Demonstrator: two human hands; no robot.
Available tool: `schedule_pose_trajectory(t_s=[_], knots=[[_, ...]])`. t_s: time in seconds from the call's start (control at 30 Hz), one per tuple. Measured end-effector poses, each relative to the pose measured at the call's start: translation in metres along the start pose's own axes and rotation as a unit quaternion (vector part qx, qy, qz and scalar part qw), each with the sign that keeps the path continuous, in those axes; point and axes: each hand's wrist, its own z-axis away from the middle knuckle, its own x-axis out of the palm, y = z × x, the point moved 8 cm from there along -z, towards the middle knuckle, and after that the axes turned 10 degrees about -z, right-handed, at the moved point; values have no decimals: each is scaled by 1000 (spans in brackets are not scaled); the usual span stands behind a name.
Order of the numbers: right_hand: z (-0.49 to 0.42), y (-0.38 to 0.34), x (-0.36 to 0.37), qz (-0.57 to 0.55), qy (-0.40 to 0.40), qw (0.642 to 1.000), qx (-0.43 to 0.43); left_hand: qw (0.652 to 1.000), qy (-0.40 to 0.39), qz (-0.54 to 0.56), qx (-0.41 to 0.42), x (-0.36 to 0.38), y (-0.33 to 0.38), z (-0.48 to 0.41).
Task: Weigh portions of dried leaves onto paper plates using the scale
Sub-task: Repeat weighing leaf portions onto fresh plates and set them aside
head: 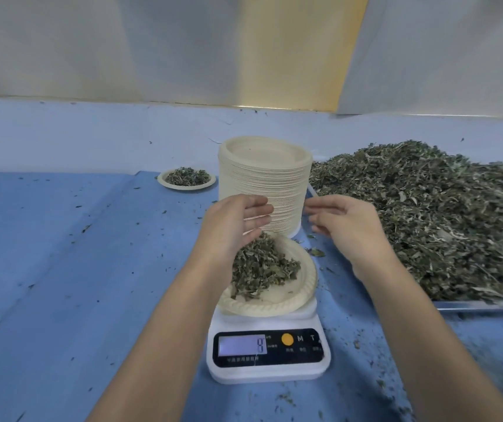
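Observation:
A white digital scale [268, 351] stands on the blue table, its lit display blurred. On its platform rests a cream paper plate [292, 296] holding a heap of dried leaves [262, 266]. My left hand [235, 223] hovers over the plate's far left side with its fingers straight and nothing held. My right hand [341, 223] hangs above the table to the right of the plate, fingers loosely spread and empty. A big pile of dried leaves [432, 217] fills a metal tray [481, 304] on the right.
A tall stack of paper plates [263, 184] stands just behind the scale, close to both hands. A filled plate [186, 178] sits further back on the left. Leaf crumbs dot the blue cloth [61, 269]. A pale wall runs behind the table.

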Motion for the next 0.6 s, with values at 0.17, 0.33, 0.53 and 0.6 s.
schedule_pose_trajectory(t_s=[0.17,0.33,0.53,0.6], knots=[[-17,9,-21,262,-13,965,-5,1000,-7,9,-3,13,6,-2],[-29,34,16,491,-163,856,-23,999,-15,39,14,30,16,-7],[-31,66,32,587,-211,782,14,998,-30,48,13,44,14,-9],[-29,69,32,606,-198,770,-1,998,-31,48,13,44,12,-9]])
